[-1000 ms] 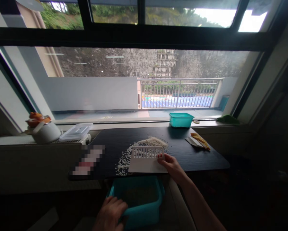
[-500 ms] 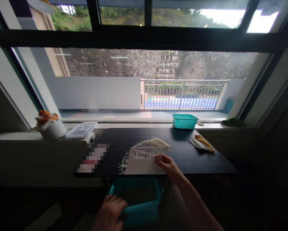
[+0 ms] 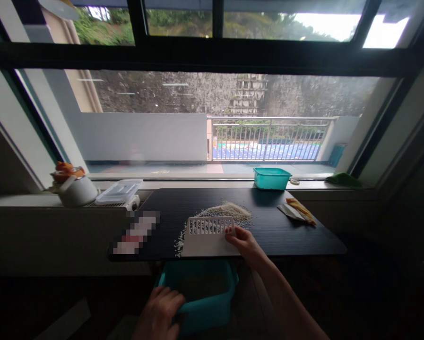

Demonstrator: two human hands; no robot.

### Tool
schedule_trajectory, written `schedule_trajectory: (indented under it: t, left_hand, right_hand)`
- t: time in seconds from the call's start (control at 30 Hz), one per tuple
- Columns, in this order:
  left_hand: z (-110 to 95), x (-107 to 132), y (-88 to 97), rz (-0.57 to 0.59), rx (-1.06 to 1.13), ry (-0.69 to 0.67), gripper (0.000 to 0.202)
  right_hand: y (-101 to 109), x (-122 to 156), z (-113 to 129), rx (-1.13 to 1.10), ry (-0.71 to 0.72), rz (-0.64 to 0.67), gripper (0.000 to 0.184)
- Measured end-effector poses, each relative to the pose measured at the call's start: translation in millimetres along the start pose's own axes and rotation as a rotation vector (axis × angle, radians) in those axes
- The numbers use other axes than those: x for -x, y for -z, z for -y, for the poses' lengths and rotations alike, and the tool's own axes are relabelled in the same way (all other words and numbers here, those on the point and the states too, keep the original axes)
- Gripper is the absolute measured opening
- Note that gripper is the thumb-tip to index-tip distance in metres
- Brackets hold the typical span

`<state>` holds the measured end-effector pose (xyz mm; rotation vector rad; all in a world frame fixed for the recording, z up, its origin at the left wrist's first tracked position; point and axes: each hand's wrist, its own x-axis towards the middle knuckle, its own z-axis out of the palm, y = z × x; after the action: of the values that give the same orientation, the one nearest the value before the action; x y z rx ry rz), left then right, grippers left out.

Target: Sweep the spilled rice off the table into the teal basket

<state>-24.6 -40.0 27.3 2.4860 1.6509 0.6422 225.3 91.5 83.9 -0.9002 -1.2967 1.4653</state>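
My right hand (image 3: 243, 243) grips the right side of a white flat scraper (image 3: 212, 245) with a row of slots along its top. The scraper stands tilted at the near edge of the black table (image 3: 275, 226). Behind it and to its left, white rice-like grains (image 3: 229, 211) lie heaped and scattered on the tabletop. My left hand (image 3: 164, 307) is closed around the near left rim of a teal plastic tub (image 3: 212, 309), held just below the table edge. The tub's inside is dark, so its contents are unclear.
A second teal tub (image 3: 272, 178) stands at the back right of the table. Nearby lie yellow and white packets (image 3: 297, 211). On the left sill are a light-coloured pot (image 3: 77, 191) and a clear plastic lid (image 3: 120, 191). A green cloth (image 3: 343, 180) rests on the right sill.
My right hand and the scraper have shifted slightly left along the near table edge. The held tub and my left hand have moved a little left too.
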Motion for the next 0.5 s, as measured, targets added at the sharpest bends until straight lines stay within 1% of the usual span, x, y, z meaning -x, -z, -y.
schedule_trajectory:
  t: [0.1,0.2,0.37,0.43,0.5]
  left_hand:
    - [-12,-5,10.4,0.082,0.0,0.069,0.016]
    - [-12,-4,12.2,0.073,0.007,0.059,0.014]
    - [-3,-2,4.6,0.048,-0.015,0.025,0.02]
    - [-5,-3,5.9,0.05,-0.024,0.037,0.023]
    - [-9,-5,9.4,0.074,-0.026,0.063,0.018]
  right_hand:
    - [-2,-3,1,-0.007,0.016,-0.02,0.028]
    - [-6,-6,-1,0.013,0.025,-0.024,0.027]
    - [-5,-4,-1,0.015,-0.008,0.013,0.027]
    - [-4,-3,1,0.014,-0.009,0.01,0.028]
    - [-6,-4,3,0.012,0.005,0.008,0.027]
